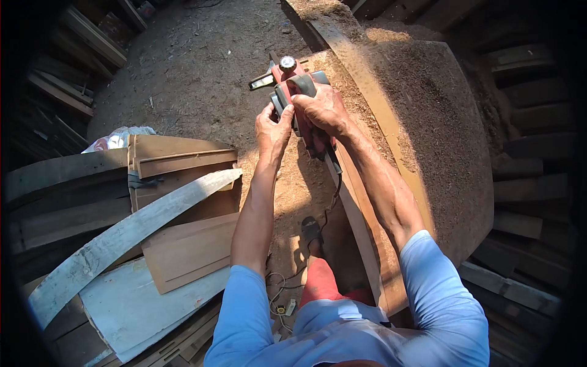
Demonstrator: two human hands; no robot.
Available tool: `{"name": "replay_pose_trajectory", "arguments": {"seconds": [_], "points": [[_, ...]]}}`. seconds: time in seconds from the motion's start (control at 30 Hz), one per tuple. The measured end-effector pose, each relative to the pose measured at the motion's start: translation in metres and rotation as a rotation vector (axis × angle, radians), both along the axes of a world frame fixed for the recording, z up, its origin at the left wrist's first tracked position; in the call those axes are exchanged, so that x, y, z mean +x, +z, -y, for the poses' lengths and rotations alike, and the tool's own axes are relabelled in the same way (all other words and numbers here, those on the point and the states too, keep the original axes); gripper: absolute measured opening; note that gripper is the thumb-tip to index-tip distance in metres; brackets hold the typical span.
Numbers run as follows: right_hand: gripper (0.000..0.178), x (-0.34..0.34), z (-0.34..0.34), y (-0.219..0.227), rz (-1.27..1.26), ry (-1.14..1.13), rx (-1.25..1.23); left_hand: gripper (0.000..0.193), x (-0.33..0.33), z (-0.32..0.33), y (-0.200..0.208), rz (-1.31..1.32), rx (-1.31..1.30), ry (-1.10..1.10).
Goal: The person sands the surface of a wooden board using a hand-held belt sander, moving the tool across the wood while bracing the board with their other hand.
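A red electric hand planer [313, 131] with a round front knob and a dark handle rests on a long wooden board [361, 205]. My right hand [325, 110] is wrapped round the planer's handle from above. Against the planer's left side, my left hand [273, 129] presses with thumb and fingers round its edge; some fingertips are hidden. A metal side fence [262, 82] sticks out to the left near the front. From the rear of the planer a dark cord [336, 183] hangs down beside the board.
To the right lies a broad wooden surface [437, 104] strewn with shavings. Boards [189, 251] and a long curved pale strip [122, 235] are stacked at left. The cord trails past my foot [310, 229] to a small socket block [290, 307]. Wood pieces [529, 183] line the far right.
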State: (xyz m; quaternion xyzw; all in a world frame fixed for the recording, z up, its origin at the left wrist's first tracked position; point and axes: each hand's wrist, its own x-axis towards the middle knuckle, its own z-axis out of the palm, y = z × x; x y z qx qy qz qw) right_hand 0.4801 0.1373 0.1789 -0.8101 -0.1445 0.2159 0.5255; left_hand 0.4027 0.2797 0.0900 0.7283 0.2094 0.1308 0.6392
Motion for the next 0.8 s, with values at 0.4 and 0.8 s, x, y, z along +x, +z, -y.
{"name": "replay_pose_trajectory", "arguments": {"seconds": [0.4, 0.8], "points": [[0.038, -0.163, 0.123, -0.039, -0.147, -0.092, 0.176, 0.062, -0.178, 0.128, -0.004, -0.167, 0.123, 0.058], [0.043, -0.12, 0.079, -0.02, -0.168, -0.038, 0.247, 0.056, -0.138, 0.09, -0.02, -0.061, -0.058, 0.115]]}}
